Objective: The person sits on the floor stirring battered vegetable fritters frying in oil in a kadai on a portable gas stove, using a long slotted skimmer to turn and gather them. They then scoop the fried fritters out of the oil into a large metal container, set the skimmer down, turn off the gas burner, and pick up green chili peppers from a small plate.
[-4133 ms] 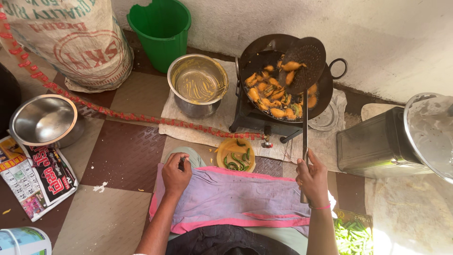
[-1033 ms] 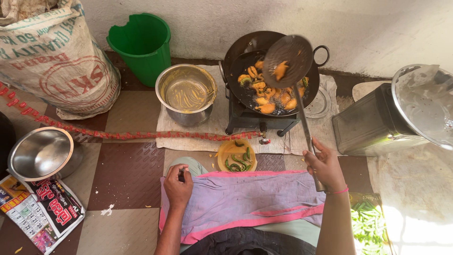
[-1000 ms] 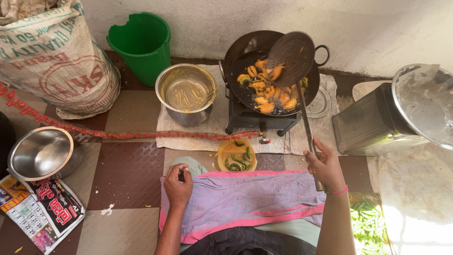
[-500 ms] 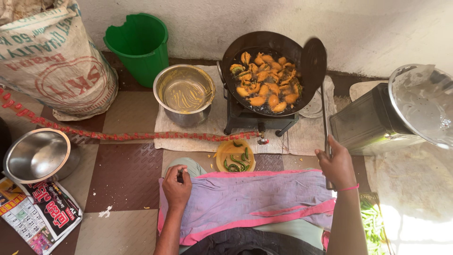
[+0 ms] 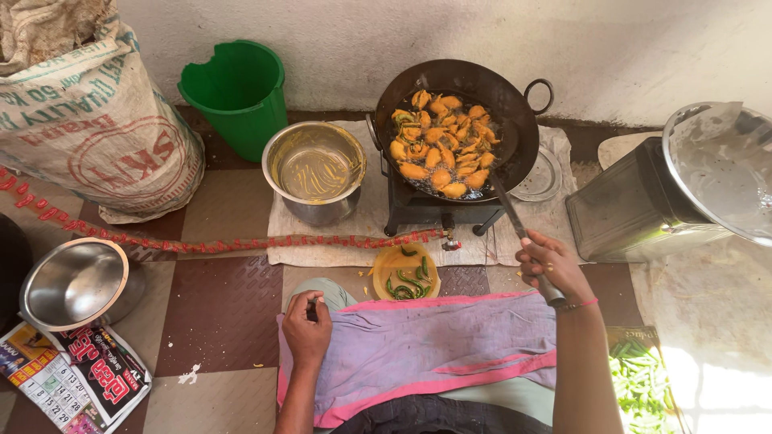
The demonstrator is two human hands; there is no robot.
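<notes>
Fritters (image 5: pixel 438 149), golden and crowded, are seen frying in the black wok (image 5: pixel 515 100) set on a small stove (image 5: pixel 426 213) in the upper middle of the frame, with the dark head of a long-handled skimmer (image 5: pixel 508 205) resting at the wok's right inner edge. The skimmer's handle is gripped by the closed right hand (image 5: pixel 551 269) at centre right, while the left hand (image 5: pixel 307 325) is curled shut on the lilac cloth (image 5: pixel 434 345) over the lap at lower centre. A steel bowl (image 5: pixel 315 170) of batter is placed just left of the stove, a green bucket (image 5: pixel 237 92) behind it, and a yellow plate (image 5: pixel 406 273) of green chillies near the knees.
</notes>
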